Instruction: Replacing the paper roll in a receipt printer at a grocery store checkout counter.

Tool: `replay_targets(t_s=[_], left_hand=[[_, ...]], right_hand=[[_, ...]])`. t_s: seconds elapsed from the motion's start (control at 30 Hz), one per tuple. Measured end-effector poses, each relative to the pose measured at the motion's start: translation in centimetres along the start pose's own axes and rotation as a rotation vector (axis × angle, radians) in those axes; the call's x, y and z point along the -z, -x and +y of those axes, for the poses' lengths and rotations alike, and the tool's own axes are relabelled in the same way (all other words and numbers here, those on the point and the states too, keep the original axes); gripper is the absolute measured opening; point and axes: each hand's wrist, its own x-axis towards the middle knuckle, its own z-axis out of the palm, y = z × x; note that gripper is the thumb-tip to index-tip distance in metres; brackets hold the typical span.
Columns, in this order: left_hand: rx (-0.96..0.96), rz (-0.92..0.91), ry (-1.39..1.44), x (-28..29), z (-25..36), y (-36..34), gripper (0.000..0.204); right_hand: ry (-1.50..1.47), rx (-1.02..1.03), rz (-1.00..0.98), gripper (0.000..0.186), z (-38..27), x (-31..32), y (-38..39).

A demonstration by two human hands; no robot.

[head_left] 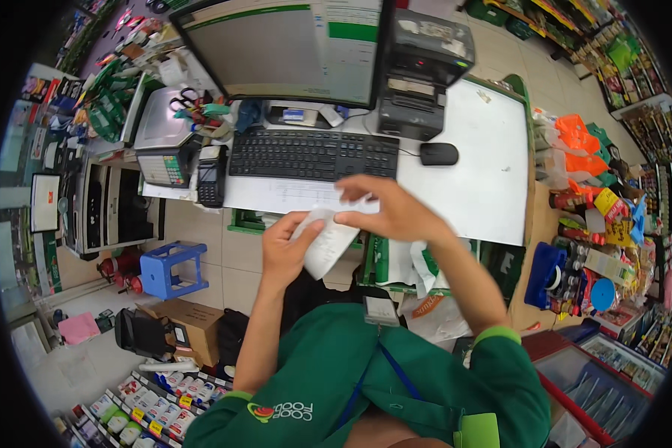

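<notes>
My left hand (285,246) pinches a white paper receipt (328,250) between thumb and fingers, in front of the desk edge. The slip curls downward, and faint print shows on it. Close to its upper right side is my right hand (384,209), slightly blurred, with its thumb by the paper and its fingers spread apart from the thumb. Just beyond both hands lie a printed sheet (276,193) and a black keyboard (313,154) on the white desk.
A monitor (276,56) stands behind the keyboard, with black printers (414,108) to its right. A mouse (439,154) rests on the desk. Leftward are a card terminal (210,175) and a scale (163,168). A blue stool (173,269) and cardboard box (190,325) stand on the floor.
</notes>
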Motion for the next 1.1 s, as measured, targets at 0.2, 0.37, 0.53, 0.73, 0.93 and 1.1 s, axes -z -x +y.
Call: replay_targets(t_s=[0.2,0.37,0.53,0.73,0.93,1.1], left_hand=[[-0.114,-0.138,-0.096,9.2,2.2,-4.0,0.019],[-0.225,0.075,-0.344,24.5,6.4,-11.4,0.019],[-0.293,0.162,-0.418,36.9,11.3,-24.0,0.031],[-0.302,0.084,-0.072,39.4,10.3,-36.6,0.032],[-0.360,0.149,-0.052,37.3,7.7,-40.3,0.034],[-0.350,0.243,-0.114,36.9,7.2,-41.5,0.032]], right_hand=[[-0.146,-0.096,0.111,0.013,-2.4,-6.8,-8.0],[0.306,0.260,0.273,0.013,-8.3,-13.5,-24.2],[0.624,0.420,0.331,0.022,-9.8,-16.2,-44.0],[0.940,0.064,0.331,0.045,-11.7,-14.6,-54.4],[0.925,-0.119,0.170,0.045,-13.1,-11.4,-56.2],[0.887,-0.006,0.026,0.042,-13.0,-10.9,-57.2]])
